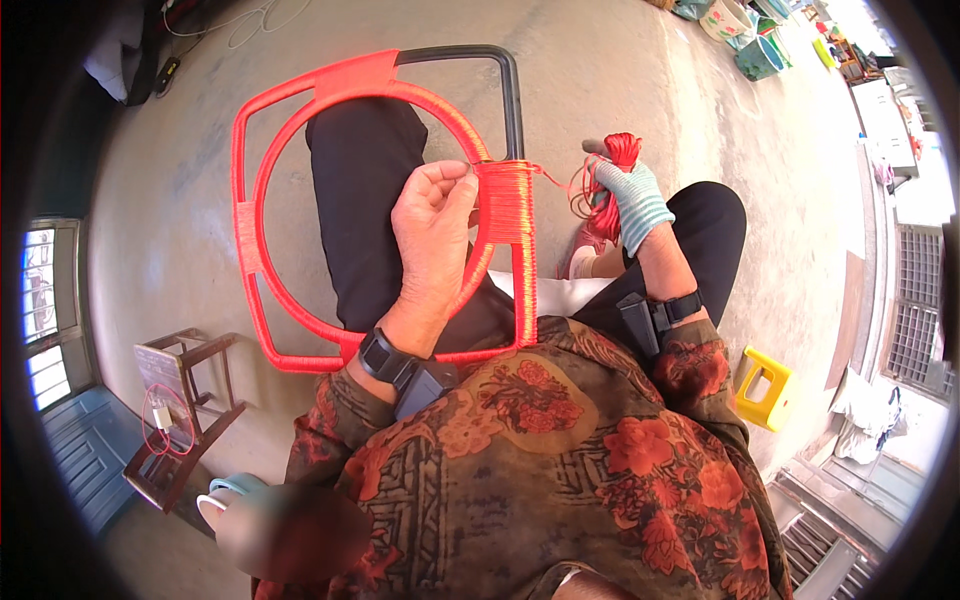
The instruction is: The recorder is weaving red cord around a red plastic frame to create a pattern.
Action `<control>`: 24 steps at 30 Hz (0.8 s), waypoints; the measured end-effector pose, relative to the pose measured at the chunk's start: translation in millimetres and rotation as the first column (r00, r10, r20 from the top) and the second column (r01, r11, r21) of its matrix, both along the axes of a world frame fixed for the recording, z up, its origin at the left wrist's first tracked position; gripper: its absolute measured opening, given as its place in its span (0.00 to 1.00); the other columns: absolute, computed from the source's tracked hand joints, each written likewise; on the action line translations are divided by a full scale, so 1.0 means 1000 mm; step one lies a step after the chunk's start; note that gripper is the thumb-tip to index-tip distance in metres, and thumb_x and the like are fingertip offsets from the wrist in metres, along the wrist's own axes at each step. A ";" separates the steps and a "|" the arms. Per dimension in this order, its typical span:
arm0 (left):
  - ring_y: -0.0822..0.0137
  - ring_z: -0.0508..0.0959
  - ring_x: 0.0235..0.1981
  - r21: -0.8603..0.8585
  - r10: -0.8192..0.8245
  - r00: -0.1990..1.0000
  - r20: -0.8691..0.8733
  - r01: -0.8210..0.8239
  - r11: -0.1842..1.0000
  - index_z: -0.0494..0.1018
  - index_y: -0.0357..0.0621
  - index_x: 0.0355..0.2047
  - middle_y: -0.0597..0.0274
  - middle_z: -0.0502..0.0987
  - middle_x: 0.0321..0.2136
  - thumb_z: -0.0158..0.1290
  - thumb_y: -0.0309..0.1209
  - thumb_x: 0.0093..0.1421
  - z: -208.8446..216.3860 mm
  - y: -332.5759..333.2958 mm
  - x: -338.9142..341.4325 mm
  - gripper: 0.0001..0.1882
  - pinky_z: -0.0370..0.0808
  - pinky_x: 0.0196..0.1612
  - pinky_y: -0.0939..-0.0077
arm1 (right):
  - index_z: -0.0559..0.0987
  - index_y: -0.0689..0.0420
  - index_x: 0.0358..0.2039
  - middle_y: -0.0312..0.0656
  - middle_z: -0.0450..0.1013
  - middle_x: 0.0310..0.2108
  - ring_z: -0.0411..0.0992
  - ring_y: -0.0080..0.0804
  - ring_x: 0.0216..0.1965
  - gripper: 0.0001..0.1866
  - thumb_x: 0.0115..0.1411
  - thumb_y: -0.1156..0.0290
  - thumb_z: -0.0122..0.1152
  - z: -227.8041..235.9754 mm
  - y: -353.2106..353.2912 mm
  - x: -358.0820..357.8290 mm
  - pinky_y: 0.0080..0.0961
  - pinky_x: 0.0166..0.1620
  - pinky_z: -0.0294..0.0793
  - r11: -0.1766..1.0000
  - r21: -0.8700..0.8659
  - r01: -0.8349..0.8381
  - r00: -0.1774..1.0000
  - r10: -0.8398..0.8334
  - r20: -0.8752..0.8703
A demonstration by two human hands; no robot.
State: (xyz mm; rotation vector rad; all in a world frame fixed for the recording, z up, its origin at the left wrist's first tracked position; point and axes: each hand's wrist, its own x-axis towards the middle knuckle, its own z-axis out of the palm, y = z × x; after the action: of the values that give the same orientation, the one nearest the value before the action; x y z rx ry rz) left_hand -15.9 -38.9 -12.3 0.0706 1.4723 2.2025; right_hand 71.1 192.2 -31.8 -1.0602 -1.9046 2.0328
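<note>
A square frame with a round ring inside it (247, 240) rests across my lap. Red-orange cord wraps most of it, while the far right corner is bare black tube (513, 95). My left hand (432, 215) is bare and closed, thumb and fingertips pinched at the ring's inner right edge beside the wrapped band (507, 190); what they pinch is too small to make out. To the right of the frame, my right hand (636, 195), in a pale blue striped glove, grips a bundle of red cord (622, 150). A strand runs from the bundle to the band.
A wooden stool (190, 385) stands at the left, with a pink cord on it. A yellow plastic stool (763, 390) is at the right. Buckets (760, 58) stand at the far right, and a thin cable (245, 22) lies on the floor far left.
</note>
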 end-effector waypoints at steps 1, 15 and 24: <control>0.76 0.78 0.34 0.007 -0.005 1.000 -0.012 0.005 1.000 0.70 0.38 0.42 0.62 0.78 0.35 0.51 0.23 0.65 0.000 0.000 0.000 0.06 0.77 0.34 0.82 | 0.79 0.62 0.37 0.35 0.72 0.24 0.70 0.21 0.23 0.13 0.57 0.65 0.64 0.006 -0.006 -0.001 0.20 0.28 0.72 1.000 0.002 -0.030 0.998 0.030 -0.047; 0.78 0.77 0.31 -0.092 0.000 0.977 -0.214 -0.020 0.996 0.72 0.36 0.39 0.63 0.78 0.32 0.53 0.21 0.63 0.001 -0.001 0.002 0.04 0.75 0.34 0.84 | 0.79 0.60 0.35 0.35 0.77 0.29 0.73 0.20 0.31 0.13 0.56 0.64 0.68 0.029 -0.074 -0.019 0.23 0.37 0.74 0.962 -0.111 -0.249 0.968 0.250 -0.003; 0.74 0.78 0.31 0.077 -0.035 0.999 0.041 0.032 0.996 0.72 0.36 0.37 0.61 0.79 0.31 0.53 0.23 0.63 -0.002 -0.002 -0.002 0.03 0.78 0.36 0.80 | 0.80 0.60 0.37 0.36 0.77 0.30 0.74 0.22 0.32 0.14 0.56 0.63 0.68 0.020 -0.058 -0.008 0.24 0.38 0.75 0.918 -0.191 -0.347 0.937 0.347 -0.034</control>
State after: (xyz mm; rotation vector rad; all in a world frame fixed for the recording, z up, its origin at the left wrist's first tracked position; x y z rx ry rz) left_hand -18.1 -40.6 -14.1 0.0740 1.3543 2.2196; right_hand 63.0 133.8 -12.2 -0.8006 -2.0500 2.4515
